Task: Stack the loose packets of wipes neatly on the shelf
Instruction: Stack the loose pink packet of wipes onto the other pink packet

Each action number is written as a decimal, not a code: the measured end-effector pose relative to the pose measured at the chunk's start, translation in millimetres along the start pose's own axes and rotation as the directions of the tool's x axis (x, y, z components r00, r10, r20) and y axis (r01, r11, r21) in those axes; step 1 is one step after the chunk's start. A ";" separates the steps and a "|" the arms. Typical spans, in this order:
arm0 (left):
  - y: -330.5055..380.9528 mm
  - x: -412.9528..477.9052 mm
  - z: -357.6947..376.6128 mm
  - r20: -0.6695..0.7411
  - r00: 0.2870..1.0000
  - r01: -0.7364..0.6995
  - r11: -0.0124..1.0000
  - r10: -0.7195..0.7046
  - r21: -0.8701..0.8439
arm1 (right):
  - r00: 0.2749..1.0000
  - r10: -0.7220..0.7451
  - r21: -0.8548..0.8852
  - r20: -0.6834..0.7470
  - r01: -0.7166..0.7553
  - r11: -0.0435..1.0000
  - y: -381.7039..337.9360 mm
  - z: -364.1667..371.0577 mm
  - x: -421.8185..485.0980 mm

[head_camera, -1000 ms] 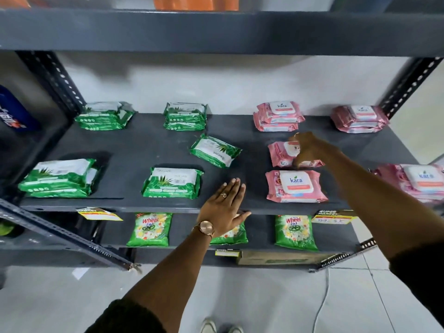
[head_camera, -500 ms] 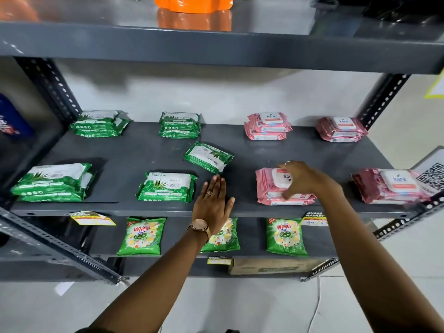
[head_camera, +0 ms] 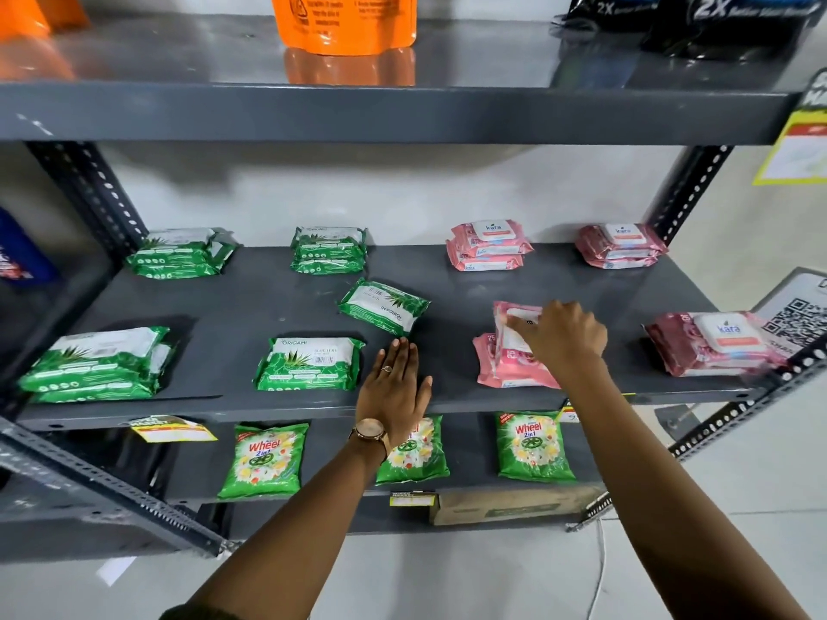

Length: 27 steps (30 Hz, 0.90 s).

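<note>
My right hand [head_camera: 564,335] grips a pink wipes packet [head_camera: 508,335], tilted up on edge over another pink packet [head_camera: 494,371] lying near the front of the grey shelf [head_camera: 277,306]. My left hand [head_camera: 396,387] lies flat and open on the shelf front, just below a loose green packet [head_camera: 384,305] that sits askew. A single green packet [head_camera: 309,363] lies to its left. Green stacks sit at the back left [head_camera: 179,252], back middle [head_camera: 329,249] and front left [head_camera: 96,364]. Pink stacks sit at the back [head_camera: 488,244], far back right [head_camera: 620,246] and front right [head_camera: 711,344].
An upper shelf [head_camera: 402,111] overhangs, carrying an orange pouch [head_camera: 344,22] and black packs [head_camera: 716,20]. Green detergent bags [head_camera: 264,458] stand on the shelf below. Perforated uprights [head_camera: 89,194] frame the sides, and a QR sign [head_camera: 801,317] hangs at the right.
My right hand brought the pink packet from mid-shelf forward onto the front pink packet and now tips it up on edge. My left hand stays flat on the shelf front.
</note>
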State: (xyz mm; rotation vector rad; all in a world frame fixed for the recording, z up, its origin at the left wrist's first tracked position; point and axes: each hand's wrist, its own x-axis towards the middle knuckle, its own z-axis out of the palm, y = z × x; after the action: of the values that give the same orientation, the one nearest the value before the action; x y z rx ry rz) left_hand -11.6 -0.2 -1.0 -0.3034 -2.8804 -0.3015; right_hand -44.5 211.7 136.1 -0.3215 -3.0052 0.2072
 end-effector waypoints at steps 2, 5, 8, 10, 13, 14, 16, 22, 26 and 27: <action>-2.7 -2.5 1.5 -0.003 0.999 -0.048 0.999 0.048 0.018 | 0.996 -0.077 -0.043 -0.037 0.075 0.996 4.7 0.1 0.2; -5.5 -6.7 3.1 -0.027 0.994 -0.106 0.994 0.106 0.020 | 0.866 -0.478 0.001 0.148 0.483 0.876 20.7 0.5 9.4; -5.1 -7.5 0.9 -0.040 0.994 -0.103 0.995 0.103 -0.001 | 0.726 -0.628 0.000 0.280 0.654 0.756 28.6 1.3 11.7; -4.3 -7.6 0.8 -0.048 0.994 -0.103 0.995 0.103 0.007 | 0.732 -0.621 -0.004 0.280 0.648 0.762 30.6 -0.2 19.3; -5.2 -8.4 2.2 -0.037 0.994 -0.105 0.994 0.105 0.013 | 0.787 -0.521 -0.032 0.329 0.561 0.827 27.4 -11.6 29.2; -5.8 -8.7 2.5 -0.037 0.994 -0.102 0.995 0.102 0.015 | 0.816 -0.474 -0.038 0.331 0.514 0.857 25.8 -12.8 30.2; -5.2 -8.5 1.2 -0.030 0.995 -0.094 0.995 0.095 0.019 | 0.862 -0.414 -0.052 0.294 0.447 0.893 21.6 -11.3 28.3; -5.6 -8.3 1.8 -0.057 0.992 -0.109 0.994 0.110 0.024 | 0.878 -0.411 0.046 0.244 0.413 0.909 21.8 -7.0 22.5; -5.8 -7.9 3.4 -0.064 0.990 -0.121 0.992 0.124 0.040 | 0.857 -0.448 0.110 0.255 0.434 0.894 24.7 -6.7 19.7; -5.7 -7.8 3.3 -0.064 0.990 -0.121 0.992 0.124 0.037 | 0.852 -0.458 0.126 0.253 0.441 0.889 25.2 -7.1 18.6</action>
State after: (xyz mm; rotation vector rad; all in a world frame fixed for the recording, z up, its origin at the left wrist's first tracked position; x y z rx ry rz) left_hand -6.1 -6.2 -7.1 -0.4534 -2.7836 -0.2378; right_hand -56.6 241.0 141.1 0.4619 -3.2226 0.3230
